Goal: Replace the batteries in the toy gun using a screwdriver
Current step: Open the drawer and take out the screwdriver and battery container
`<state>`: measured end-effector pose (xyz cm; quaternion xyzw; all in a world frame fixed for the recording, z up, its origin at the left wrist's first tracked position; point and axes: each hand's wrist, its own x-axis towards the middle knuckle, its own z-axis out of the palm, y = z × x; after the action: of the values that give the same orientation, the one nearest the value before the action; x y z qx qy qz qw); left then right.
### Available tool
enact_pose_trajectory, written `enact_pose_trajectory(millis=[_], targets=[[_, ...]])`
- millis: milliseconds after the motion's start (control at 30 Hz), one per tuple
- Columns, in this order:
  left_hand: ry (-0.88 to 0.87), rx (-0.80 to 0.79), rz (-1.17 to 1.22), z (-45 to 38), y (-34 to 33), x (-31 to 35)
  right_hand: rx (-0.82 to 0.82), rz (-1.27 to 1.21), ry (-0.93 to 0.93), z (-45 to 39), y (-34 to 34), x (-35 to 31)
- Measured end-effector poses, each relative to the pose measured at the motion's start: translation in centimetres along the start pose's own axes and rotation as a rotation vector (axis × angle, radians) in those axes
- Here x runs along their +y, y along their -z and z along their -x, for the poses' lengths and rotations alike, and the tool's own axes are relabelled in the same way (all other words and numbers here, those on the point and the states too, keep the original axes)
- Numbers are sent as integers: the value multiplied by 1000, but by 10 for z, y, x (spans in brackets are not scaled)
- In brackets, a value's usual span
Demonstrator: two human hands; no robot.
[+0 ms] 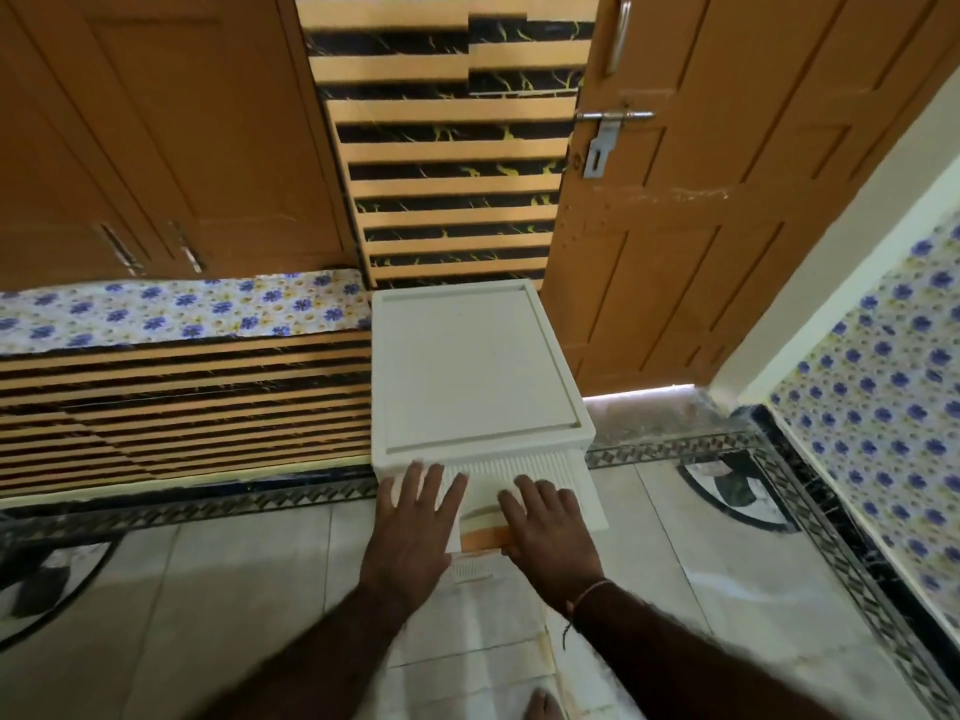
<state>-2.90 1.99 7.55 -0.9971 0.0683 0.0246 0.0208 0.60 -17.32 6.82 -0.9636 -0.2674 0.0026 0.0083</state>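
Note:
A white plastic drawer cabinet (467,366) stands on the floor in front of me, its flat top bare. Its top drawer (587,498) with a ribbed front sticks out toward me. My left hand (415,522) lies flat with straight fingers on the drawer's left part. My right hand (545,532) lies flat on the drawer's middle, fingers spread. Between the hands an orange and white object (483,532) shows in the drawer; what it is I cannot tell. No toy gun, screwdriver or batteries are visible.
A low bed (176,402) with a flowered sheet and striped side stands to the left. A brown door (727,200) with a latch is behind the cabinet at right. A second flowered surface (883,387) borders the right. Tiled floor (234,589) lies around me.

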Motion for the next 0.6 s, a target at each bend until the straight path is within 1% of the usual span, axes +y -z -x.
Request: enact_pose_trajectory(millis=[100,133,233,300,400,500,600], targets=[[91,37,-59,-19,-6,-1,-72,75,2,-31,2,11],[115,41,-80,-27,-5,0,-70,111,15,-42,5,14],[149,-3,-139,-50,-4,-1,-129,170,31,-70,8,24],[115,-37,-103,-60,-3,-4,-88,179,69,-79,10,27],[61,-1,-7,-68,-5,-11,-12,153,98,-90,9,31],[73,5,2,-74,-12,-16,34,103,132,-99,8,33],[94,38,17,-75,-11,-12,35,86,123,-100,8,36]])
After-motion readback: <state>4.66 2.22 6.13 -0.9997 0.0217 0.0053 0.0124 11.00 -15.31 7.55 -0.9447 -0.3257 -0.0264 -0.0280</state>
